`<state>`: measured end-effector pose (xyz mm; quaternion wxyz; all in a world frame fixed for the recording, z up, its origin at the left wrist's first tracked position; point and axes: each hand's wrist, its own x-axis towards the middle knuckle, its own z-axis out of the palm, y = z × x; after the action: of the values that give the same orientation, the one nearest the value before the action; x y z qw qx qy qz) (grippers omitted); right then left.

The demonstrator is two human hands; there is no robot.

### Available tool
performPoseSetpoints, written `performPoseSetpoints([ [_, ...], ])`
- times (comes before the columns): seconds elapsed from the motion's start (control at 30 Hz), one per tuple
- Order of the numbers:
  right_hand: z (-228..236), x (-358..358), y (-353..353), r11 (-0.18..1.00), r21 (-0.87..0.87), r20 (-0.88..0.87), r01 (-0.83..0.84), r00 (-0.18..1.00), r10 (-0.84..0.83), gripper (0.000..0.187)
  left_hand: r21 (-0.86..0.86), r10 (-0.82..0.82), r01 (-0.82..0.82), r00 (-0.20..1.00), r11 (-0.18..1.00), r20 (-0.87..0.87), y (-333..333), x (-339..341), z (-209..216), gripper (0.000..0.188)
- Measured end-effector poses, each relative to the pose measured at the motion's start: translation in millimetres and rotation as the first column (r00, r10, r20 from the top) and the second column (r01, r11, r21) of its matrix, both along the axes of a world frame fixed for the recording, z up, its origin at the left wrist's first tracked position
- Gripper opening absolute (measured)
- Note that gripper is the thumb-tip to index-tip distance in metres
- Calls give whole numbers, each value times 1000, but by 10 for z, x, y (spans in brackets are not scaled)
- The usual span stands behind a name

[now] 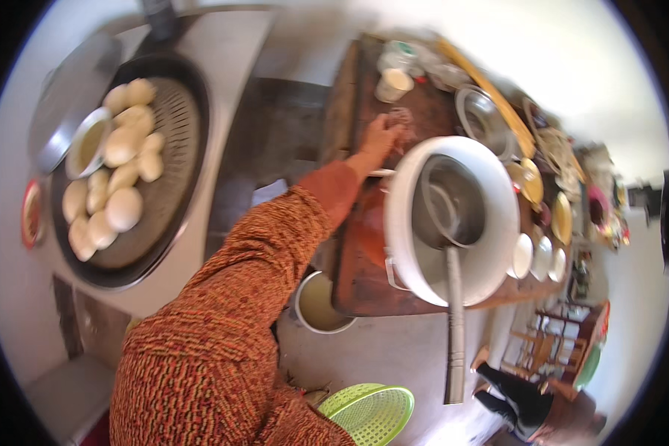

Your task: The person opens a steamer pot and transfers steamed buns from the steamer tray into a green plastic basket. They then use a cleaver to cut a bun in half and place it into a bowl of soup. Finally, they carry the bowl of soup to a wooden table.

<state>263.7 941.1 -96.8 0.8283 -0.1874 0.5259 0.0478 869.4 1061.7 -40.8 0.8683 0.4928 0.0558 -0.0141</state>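
From the lower left, my left arm in an orange-brown knitted sleeve reaches over the dark wooden table (424, 111). My left hand (381, 136) is closed on a blurred, crumpled reddish-brown cloth-like thing (402, 121) against the tabletop. Just beyond it stands a pale cup (394, 85), with a clear jar (398, 56) behind. Nearer me on the table is a large white bucket (507, 223). A metal ladle-like dipper with a long handle (454, 320) lies across the bucket, its round bowl inside. My right hand does not show.
At left, white rounded dough-like pieces (124, 145) and a small bowl (91, 141) lie in a wide black pan (137, 253). Several bowls (522, 256) line the table's right side. A pail (323, 308) and a green basket (375, 416) are low down. Another person (535, 401) stands at right.
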Motion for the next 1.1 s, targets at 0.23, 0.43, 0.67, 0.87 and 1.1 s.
performPoseSetpoints([
  [0.23,219,220,209,982,-2,17,-186,982,186,54,-529,-49,84,996,844,78,1135,-965,831,27],
  [0.43,296,439,595,942,28,49,-335,941,334,54,-643,-151,177,984,745,96,2472,-1966,1283,40],
  [0.67,418,582,1172,893,45,69,-448,893,445,54,-587,227,-234,970,775,-88,4480,-2900,1540,37],
  [0.87,511,601,1554,865,41,71,-499,865,496,55,-254,643,-605,758,755,106,6109,-3595,1890,41],
  [1.1,688,446,1990,868,20,38,-496,868,495,55,120,805,-820,572,559,157,7716,-4131,1512,39],
])
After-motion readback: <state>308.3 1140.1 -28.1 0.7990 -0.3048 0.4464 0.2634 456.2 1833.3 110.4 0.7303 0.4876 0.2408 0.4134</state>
